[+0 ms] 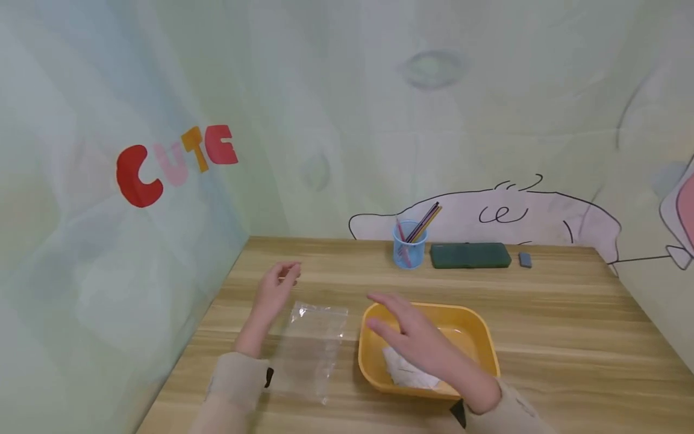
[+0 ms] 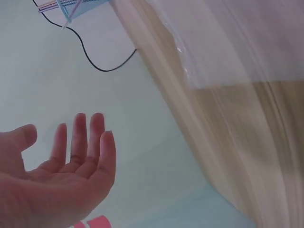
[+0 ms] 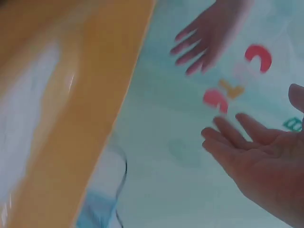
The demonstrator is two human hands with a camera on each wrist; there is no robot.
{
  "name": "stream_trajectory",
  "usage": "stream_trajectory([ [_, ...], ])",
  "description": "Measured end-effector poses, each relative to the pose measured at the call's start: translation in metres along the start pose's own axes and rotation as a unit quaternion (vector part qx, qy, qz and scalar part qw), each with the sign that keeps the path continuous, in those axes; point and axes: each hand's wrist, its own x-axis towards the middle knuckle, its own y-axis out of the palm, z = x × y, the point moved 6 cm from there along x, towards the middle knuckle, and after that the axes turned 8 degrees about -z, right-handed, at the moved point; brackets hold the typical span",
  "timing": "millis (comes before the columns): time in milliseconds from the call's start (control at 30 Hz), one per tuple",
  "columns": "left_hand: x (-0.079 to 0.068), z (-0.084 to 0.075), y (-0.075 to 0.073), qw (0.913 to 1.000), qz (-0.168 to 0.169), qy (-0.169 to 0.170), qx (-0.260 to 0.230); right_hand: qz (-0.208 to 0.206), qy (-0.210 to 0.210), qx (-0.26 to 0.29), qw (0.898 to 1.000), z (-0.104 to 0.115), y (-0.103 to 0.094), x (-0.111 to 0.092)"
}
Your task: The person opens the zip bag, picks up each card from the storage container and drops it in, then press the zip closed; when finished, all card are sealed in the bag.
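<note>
A clear plastic bag lies flat on the wooden table, between the two hands in the head view. My left hand hovers just past the bag's far left corner, its fingers loosely bent and holding nothing. In the left wrist view that hand shows a bare palm, with the bag at the upper right. Over the yellow tray hangs my right hand, thumb and fingers spread apart, nothing in it. White, papery-looking packets lie in the tray, partly covered by the right hand and forearm.
At the back of the table stands a blue mesh cup with several pencils. Beside it are a dark green case and a small grey-blue block. A printed curtain encloses the table's back and left side.
</note>
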Motion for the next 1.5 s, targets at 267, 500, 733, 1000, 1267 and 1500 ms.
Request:
stream_trajectory([
  [267,-0.016,0.025,-0.015,0.9957,0.053,-0.057,0.051,0.081,0.151,0.217,0.961,0.005,0.085,0.001],
  [500,-0.037,0.047,-0.019,0.9825,0.104,-0.089,0.127,-0.014,0.236,0.273,0.933,-0.009,0.116,-0.001],
  [733,-0.046,0.056,-0.017,0.9716,0.139,-0.107,0.16,-0.051,0.279,0.309,0.908,-0.021,0.129,-0.008],
  [1000,-0.055,0.07,-0.017,0.9686,0.141,-0.131,0.157,-0.064,0.312,0.345,0.883,-0.027,0.145,-0.014],
  [1267,-0.062,0.078,-0.023,0.9722,0.136,-0.132,0.137,-0.058,0.357,0.396,0.844,-0.03,0.159,-0.013],
  [1500,-0.066,0.087,-0.029,0.9718,0.126,-0.166,0.111,-0.075,0.378,0.397,0.833,-0.037,0.167,-0.013],
])
